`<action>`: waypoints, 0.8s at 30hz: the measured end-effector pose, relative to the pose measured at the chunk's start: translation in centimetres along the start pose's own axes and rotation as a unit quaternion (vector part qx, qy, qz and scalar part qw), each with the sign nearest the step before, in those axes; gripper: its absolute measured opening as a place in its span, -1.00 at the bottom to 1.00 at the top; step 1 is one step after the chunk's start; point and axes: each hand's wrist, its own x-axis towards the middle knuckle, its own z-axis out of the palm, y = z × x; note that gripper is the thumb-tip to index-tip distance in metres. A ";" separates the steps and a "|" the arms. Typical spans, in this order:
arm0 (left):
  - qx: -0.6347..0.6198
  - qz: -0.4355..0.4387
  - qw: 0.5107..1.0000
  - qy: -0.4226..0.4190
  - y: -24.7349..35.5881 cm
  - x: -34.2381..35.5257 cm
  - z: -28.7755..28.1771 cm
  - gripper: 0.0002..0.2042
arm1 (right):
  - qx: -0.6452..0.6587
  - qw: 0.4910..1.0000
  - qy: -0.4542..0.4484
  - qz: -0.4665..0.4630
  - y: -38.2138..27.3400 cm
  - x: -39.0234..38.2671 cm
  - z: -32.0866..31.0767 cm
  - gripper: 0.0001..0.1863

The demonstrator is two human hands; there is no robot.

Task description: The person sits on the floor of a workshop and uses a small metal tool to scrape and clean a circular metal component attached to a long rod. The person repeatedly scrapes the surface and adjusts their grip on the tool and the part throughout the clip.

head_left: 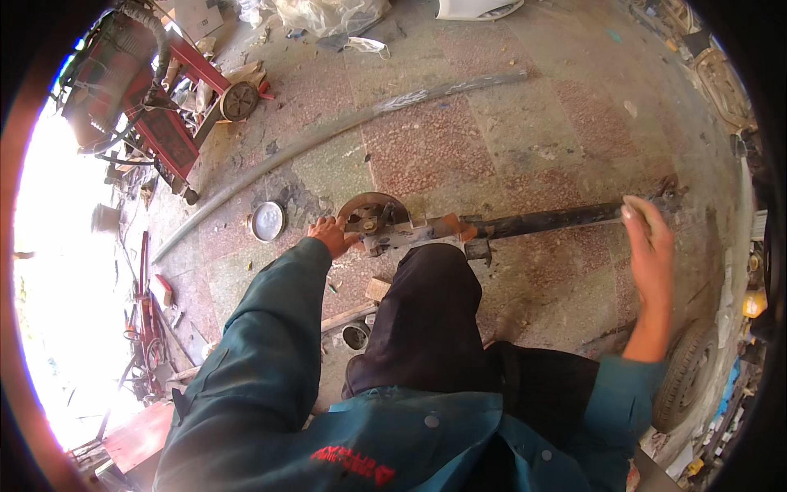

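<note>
Just left of the rusty disc [395, 210] sat your left hand [330, 236], fingers bent at the metalwork [402, 238]; whether they clamped it, I could not tell. Rightward from the disc ran one black tube [549, 220]. Well right of the disc: your right hand [647, 238], fingertips at the tube's far end, closure unclear. Farther left of the disc: one round dish [268, 221].

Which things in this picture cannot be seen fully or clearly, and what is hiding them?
All in the head view:
Left hand: palm side, hidden by the back of the hand.
Black tube: right end, overlapped by the right hand; firm contact cannot be told.
Metal assembly: part of the near edge, hidden by the knee.
White panel: cut off by the top edge.
Left background: washed out by glare.
</note>
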 end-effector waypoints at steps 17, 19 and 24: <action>0.018 -0.018 0.999 0.046 -0.3 0.6 1.5 -0.07 | -0.179 0.951 -0.239 -0.086 -2.1 -7.8 -1.3 -0.59; 0.028 -0.016 0.999 0.033 0.2 0.8 1.3 -0.06 | -0.181 0.950 -0.241 -0.086 -1.9 -7.9 -1.4 -0.58; 0.032 -0.017 0.999 0.040 -0.3 0.6 1.4 -0.07 | -0.194 0.943 -0.246 -0.109 -2.2 -7.6 -1.1 -0.57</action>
